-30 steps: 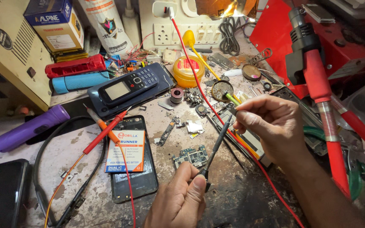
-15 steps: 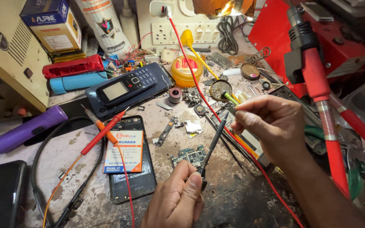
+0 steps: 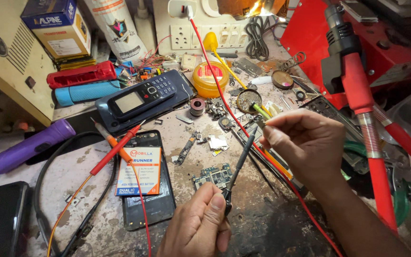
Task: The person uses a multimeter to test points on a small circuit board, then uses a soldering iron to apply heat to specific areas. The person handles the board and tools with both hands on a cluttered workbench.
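Left hand (image 3: 198, 226) grips a slim black probe (image 3: 238, 166); right hand (image 3: 305, 143) pinches a small part. Both remain steady above the small green circuit board (image 3: 213, 175); work continues unchanged.

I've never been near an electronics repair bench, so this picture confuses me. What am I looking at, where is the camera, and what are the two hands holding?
The camera sits on the person's head and looks down at a cluttered workbench. No machine is at work here, only two bare hands. The left hand grips a thin black probe, its tip raised toward the right hand. The right hand pinches something small at its fingertips; what it is cannot be made out. On the bench, between the hands, lies a small green circuit board. Farther left lie a dark phone back with a white and orange battery on it, a red probe, a keypad phone and a purple torch. A round yellow tin stands behind.
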